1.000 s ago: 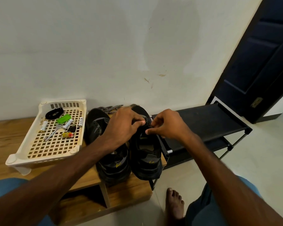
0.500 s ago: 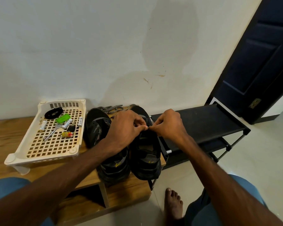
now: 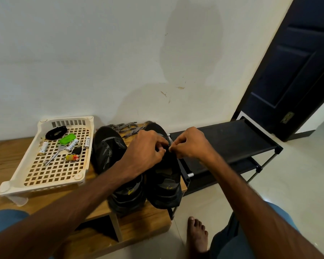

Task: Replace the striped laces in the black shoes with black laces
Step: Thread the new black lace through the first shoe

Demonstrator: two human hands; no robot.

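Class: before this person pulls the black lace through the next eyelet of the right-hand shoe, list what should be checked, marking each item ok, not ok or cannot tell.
1. Striped laces out of the shoes, lying behind them: ok.
2. Both hands at the right-hand shoe: left hand, right hand: ok.
3. Lace end pinched in the fingers: cannot tell, hidden.
4. Spare black lace ready in the basket: ok.
5. Left-hand shoe laced: cannot tell.
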